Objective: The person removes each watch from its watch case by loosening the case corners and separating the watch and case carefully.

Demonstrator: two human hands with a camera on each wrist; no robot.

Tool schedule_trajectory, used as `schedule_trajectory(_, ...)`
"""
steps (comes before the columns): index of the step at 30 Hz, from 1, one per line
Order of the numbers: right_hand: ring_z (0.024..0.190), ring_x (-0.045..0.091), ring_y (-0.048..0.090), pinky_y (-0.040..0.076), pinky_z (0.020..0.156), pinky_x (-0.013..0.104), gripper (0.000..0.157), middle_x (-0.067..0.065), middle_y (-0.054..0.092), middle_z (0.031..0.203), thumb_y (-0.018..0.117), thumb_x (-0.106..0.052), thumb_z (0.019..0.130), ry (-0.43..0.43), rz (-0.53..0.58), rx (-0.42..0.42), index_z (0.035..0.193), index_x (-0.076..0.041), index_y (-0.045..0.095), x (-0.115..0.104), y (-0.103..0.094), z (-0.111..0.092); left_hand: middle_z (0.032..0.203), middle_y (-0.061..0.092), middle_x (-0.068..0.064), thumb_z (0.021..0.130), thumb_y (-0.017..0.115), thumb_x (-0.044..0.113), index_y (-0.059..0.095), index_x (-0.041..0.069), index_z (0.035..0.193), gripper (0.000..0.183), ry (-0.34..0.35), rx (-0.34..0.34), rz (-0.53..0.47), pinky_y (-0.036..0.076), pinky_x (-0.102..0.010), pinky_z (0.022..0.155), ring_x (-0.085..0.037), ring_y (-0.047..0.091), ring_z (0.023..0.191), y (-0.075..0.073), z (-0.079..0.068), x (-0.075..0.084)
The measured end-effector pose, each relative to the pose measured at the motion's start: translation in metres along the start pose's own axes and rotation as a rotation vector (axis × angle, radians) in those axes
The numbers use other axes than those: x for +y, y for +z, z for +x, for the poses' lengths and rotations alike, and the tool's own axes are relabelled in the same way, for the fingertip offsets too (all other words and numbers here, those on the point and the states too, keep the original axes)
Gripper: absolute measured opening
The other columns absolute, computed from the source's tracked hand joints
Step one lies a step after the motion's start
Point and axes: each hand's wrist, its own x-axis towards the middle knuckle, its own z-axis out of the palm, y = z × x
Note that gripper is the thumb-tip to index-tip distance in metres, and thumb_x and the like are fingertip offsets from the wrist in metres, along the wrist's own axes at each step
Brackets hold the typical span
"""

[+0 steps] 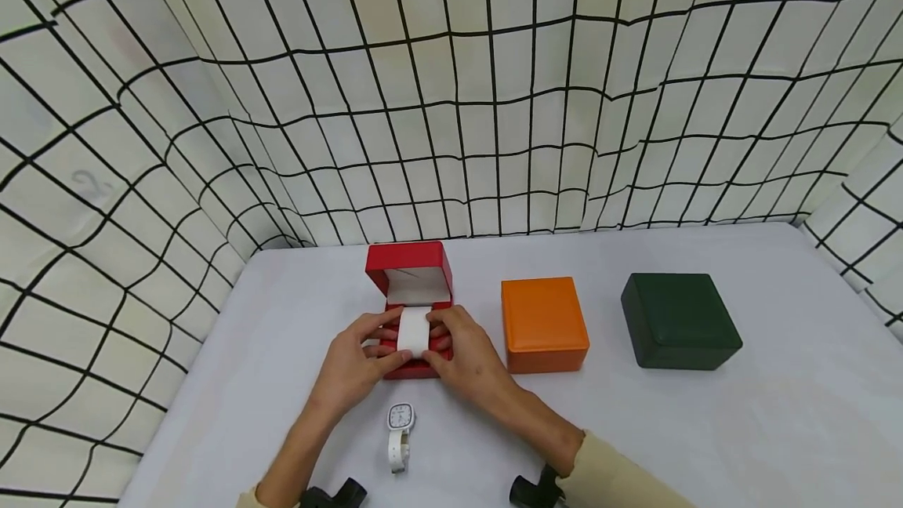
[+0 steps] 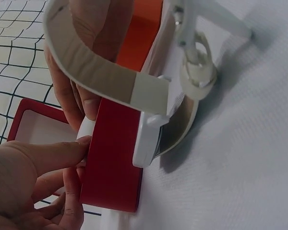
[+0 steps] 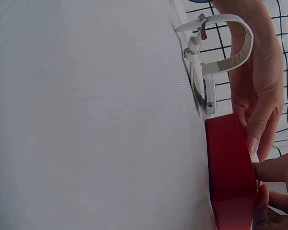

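A red watch box (image 1: 409,257) stands with its lid raised, showing a pale lining. Over its base, both hands grip a white watch cushion (image 1: 414,332) from opposite sides. The left hand (image 1: 350,361) has thumb and fingers at the cushion's left edges. At its right edges, the right hand (image 1: 471,357) does the same. In the left wrist view, the cushion (image 2: 87,127) shows just above the red front wall (image 2: 113,165). A white wristwatch (image 1: 400,433) lies in front of the box, its strap bent into a loop and its square dial facing up.
A closed orange box (image 1: 545,320) stands right of the red one, and a closed dark green box (image 1: 679,320) farther right. White cloth (image 1: 797,414) covers the table. Black grid netting (image 1: 494,132) over white panels encloses the back and sides.
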Motion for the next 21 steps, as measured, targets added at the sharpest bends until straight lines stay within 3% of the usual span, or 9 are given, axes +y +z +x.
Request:
schedule_trajectory(14, 0.098, 0.016, 0.066, 0.062, 0.088, 0.024, 0.047, 0.01, 0.064, 0.12, 0.081, -0.005, 0.088, -0.005, 0.025, 0.016, 0.131, -0.002, 0.062, 0.0018, 0.0012, -0.0005, 0.128, 0.063, -0.011, 0.087, 0.082, 0.007, 0.06, 0.012, 0.146, 0.063, 0.033, -0.017, 0.013, 0.062, -0.022, 0.09, -0.024, 0.064, 0.111, -0.002, -0.0018, 0.003)
schedule_trajectory(21, 0.098, 0.017, 0.067, 0.062, 0.088, 0.025, 0.047, 0.01, 0.064, 0.12, 0.081, -0.005, 0.088, -0.006, 0.026, 0.025, 0.131, -0.002, 0.062, 0.0017, 0.0026, -0.0005, 0.131, 0.062, -0.013, 0.089, 0.081, 0.008, 0.058, 0.012, 0.148, 0.064, 0.01, -0.029, 0.024, 0.062, -0.027, 0.093, -0.025, 0.064, 0.114, -0.0034, -0.0015, 0.0028)
